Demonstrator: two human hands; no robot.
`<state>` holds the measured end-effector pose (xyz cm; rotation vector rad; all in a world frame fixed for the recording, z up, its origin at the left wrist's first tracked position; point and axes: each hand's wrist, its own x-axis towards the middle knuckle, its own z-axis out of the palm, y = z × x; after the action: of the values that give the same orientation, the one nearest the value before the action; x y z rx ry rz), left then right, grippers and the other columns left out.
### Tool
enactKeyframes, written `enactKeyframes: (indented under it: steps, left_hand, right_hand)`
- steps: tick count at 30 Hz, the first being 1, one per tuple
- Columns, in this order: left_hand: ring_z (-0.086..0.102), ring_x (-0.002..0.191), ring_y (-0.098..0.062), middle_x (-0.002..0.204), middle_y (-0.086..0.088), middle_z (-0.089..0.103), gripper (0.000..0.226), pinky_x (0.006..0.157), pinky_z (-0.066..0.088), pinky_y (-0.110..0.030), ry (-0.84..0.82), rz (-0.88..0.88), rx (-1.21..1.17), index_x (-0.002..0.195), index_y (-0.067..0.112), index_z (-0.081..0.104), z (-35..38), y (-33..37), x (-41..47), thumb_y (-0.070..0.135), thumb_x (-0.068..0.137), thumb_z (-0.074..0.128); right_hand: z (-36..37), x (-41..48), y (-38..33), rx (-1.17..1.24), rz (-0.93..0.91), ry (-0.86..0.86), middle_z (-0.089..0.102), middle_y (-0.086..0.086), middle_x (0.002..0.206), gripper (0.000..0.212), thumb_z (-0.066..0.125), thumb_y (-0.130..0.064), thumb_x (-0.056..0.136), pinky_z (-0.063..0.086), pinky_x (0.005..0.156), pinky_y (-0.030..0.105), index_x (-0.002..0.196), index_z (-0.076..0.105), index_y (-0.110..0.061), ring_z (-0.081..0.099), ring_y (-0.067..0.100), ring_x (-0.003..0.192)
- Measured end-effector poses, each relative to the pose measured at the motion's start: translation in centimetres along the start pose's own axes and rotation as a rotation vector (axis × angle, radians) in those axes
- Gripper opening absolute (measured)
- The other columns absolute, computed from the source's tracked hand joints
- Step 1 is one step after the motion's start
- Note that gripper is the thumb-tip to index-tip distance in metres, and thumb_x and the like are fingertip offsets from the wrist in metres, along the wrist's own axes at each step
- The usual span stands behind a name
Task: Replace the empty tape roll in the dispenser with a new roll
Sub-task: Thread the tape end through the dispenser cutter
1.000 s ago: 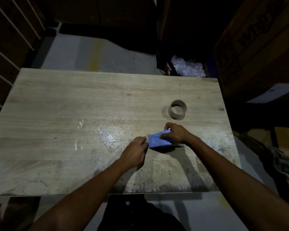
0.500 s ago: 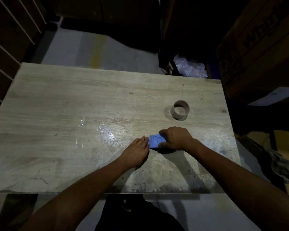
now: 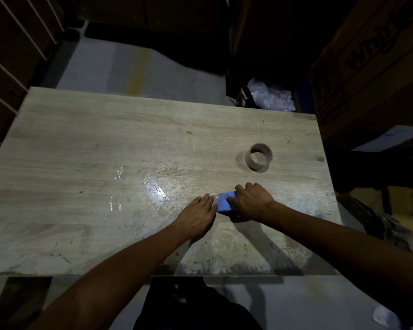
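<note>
Right hand (image 3: 253,201) clamped over the blue dispenser (image 3: 225,204) on the surface (image 3: 105,151), near right. Left hand (image 3: 197,214) flat, fingers extended, touching its left end. Empty tape roll (image 3: 258,157) stands farther right.

We read only the cropped dark letters "Whir" printed on the large brown cardboard box (image 3: 372,75) at upper right. We find nothing else legible.

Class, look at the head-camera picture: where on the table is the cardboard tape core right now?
The cardboard tape core stands alone on the table, towards its far right corner, just beyond the right hand gripping the blue dispenser.
</note>
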<state>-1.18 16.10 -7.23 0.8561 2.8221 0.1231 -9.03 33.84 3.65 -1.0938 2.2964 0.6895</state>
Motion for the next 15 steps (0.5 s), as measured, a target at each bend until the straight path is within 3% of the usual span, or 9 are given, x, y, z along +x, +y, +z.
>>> enactKeyframes:
  steps: [5,10,15]
  left_hand:
    - [0.034,0.138,-0.042,0.149,-0.032,0.035,0.057,0.113,0.030,-0.047,-0.003,-0.018,-0.001,0.143,-0.005,0.038,-0.2,0.0,0.2,0.026,0.096,0.045]
    - [0.032,0.140,-0.040,0.150,-0.029,0.036,0.051,0.114,0.030,-0.045,-0.089,-0.014,0.007,0.140,-0.002,0.045,-1.0,-0.2,0.6,0.016,0.093,0.050]
    - [0.029,0.141,-0.040,0.151,-0.027,0.034,0.049,0.113,0.029,-0.046,-0.151,-0.016,0.039,0.142,-0.002,0.039,-1.5,-0.4,1.0,0.019,0.097,0.040]
  right_hand:
    - [-1.5,0.7,-0.4,-0.034,0.078,-0.085,0.059,0.011,0.116,0.047,0.058,-0.047,0.092,0.042,0.072,0.037,0.129,0.056,-0.019,0.062,0.029,0.101]
    - [-3.0,1.9,-1.1,-0.058,0.120,-0.139,0.060,0.009,0.119,0.041,0.054,-0.046,0.094,0.042,0.082,0.038,0.120,0.062,-0.016,0.059,0.029,0.107]
    - [-4.7,3.0,-2.9,-0.147,0.113,-0.210,0.062,0.005,0.121,0.034,0.051,-0.043,0.094,0.042,0.085,0.041,0.115,0.065,-0.019,0.059,0.029,0.108]
